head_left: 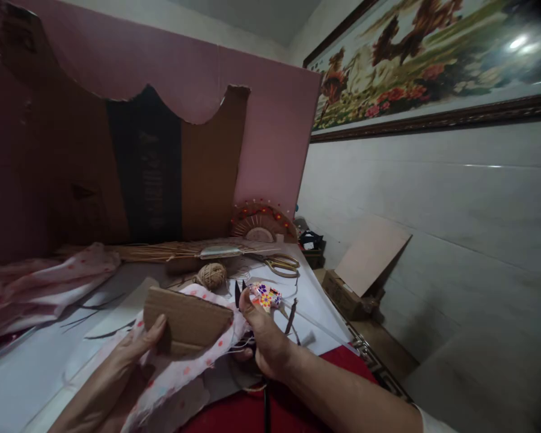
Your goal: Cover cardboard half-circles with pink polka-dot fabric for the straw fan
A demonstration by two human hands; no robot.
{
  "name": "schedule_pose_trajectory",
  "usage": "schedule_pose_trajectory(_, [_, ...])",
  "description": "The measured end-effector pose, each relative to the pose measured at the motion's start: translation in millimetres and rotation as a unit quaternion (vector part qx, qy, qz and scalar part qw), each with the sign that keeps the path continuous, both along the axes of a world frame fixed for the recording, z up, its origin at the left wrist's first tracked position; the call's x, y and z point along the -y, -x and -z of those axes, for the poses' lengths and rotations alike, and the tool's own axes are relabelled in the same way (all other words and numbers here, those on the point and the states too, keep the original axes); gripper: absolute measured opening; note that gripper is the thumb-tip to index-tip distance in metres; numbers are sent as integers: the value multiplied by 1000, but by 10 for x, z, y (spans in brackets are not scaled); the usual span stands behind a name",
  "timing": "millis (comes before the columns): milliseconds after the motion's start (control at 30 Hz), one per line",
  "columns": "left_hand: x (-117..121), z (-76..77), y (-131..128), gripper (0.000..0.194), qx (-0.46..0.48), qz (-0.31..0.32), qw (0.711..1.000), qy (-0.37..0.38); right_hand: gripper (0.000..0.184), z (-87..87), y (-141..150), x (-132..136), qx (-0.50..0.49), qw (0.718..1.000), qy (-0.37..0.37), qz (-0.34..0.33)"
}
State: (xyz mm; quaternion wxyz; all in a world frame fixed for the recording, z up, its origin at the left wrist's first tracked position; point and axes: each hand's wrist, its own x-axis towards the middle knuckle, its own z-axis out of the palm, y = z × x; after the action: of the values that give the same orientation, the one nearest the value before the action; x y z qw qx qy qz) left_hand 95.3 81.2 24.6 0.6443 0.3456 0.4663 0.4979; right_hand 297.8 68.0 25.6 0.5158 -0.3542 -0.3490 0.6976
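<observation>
My left hand (135, 346) holds a piece of brown cardboard (187, 322) wrapped in pink spotted cloth (180, 370), thumb pressed on the cardboard's left edge. My right hand (264, 343) is closed around small dark scissors (240, 296), whose tips point up at the cardboard's right edge. Just beyond my right thumb lies a small piece with bright coloured flowers (265, 296).
On the white table (36, 361) lie a ball of twine (211, 275), large gold-handled scissors (277, 263), a bundle of thin sticks (162, 249) and pink cloth (40, 282). A tall cardboard sheet (162, 150) stands behind. A small fan-shaped piece (261, 224) leans there. Boxes (347, 291) sit on the floor at right.
</observation>
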Motion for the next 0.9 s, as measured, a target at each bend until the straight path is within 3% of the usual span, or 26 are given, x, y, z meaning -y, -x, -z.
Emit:
schedule_pose_trajectory(100, [18, -19, -39, 76, 21, -49, 998, 19, 65, 18, -8, 12, 76, 996, -33, 38])
schedule_pose_trajectory(233, [60, -49, -84, 61, 41, -51, 998, 18, 60, 59, 8, 14, 128, 985, -81, 77])
schedule_pose_trajectory(400, [123, -129, -136, 64, 97, -43, 994, 6, 49, 35, 16, 17, 136, 982, -55, 118])
schedule_pose_trajectory(600, [146, -227, -80, 80, 114, -32, 993, 14, 25, -51, 3, 27, 174, 975, -78, 118])
schedule_pose_trajectory(733, [87, -253, 8, 71, 111, -51, 992, -21, 20, -20, 8, 17, 190, 970, -98, 116])
schedule_pose_trajectory(900, [23, -215, 74, 64, 115, -41, 993, -7, 21, 23, 20, 7, 210, 962, -112, 130])
